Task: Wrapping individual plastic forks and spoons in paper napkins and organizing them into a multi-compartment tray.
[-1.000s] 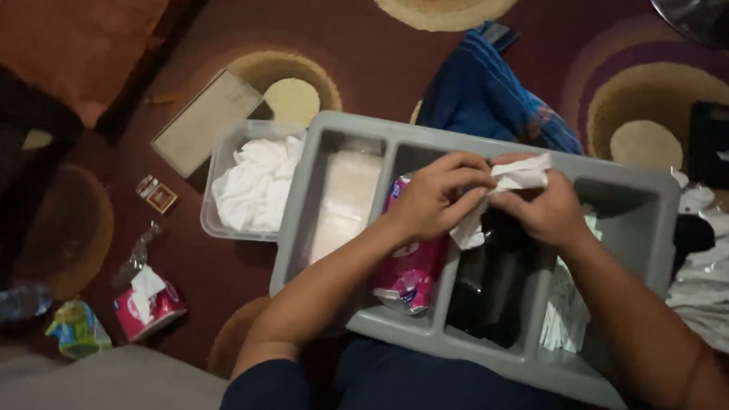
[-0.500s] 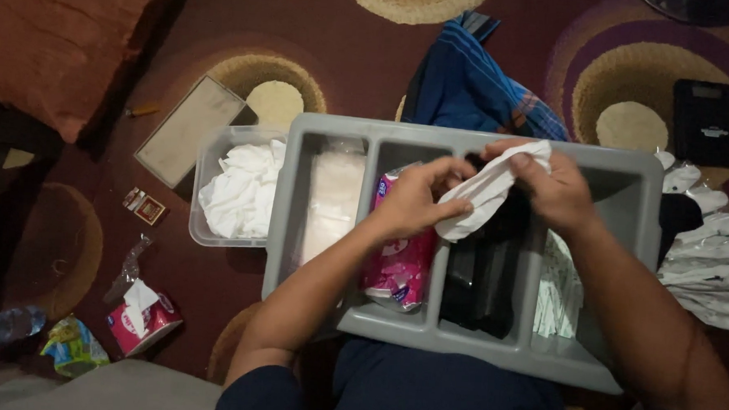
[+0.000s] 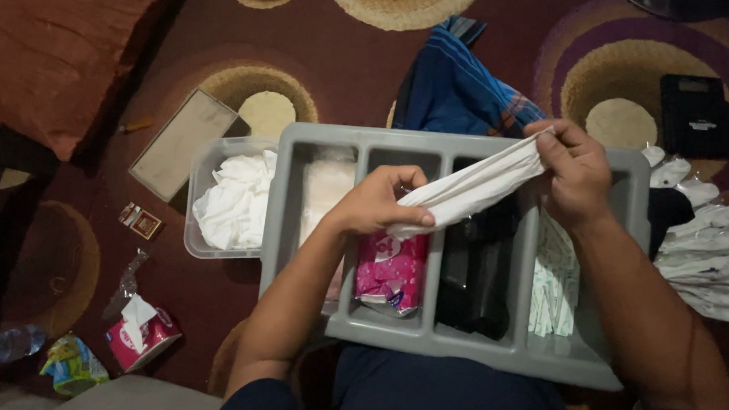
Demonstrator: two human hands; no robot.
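At the far left of the frame a reddish cushion (image 3: 56, 48) lies on the patterned carpet, with a small tissue pack (image 3: 140, 339) lower down. Right of these, a clear plastic tub (image 3: 201, 240) holds crumpled white cloths, touching the left wall of a grey divided tray (image 3: 465, 342) across the person's lap. The tray's compartments hold, in order, a pale packet, pink packets (image 3: 392, 273), black items (image 3: 476, 275) and white sachets (image 3: 554, 287). Above the middle of the tray, the left hand (image 3: 377, 207) pinches the lower end of a folded white cloth (image 3: 472, 187), fingers closed on it. The cloth's long axis runs diagonally up to the right, where the right hand (image 3: 575, 175) grips its upper end, fingers also closed. Both hands hold it equally, stretched taut between them. At the right edge lies a stack of folded white cloths (image 3: 706, 261)
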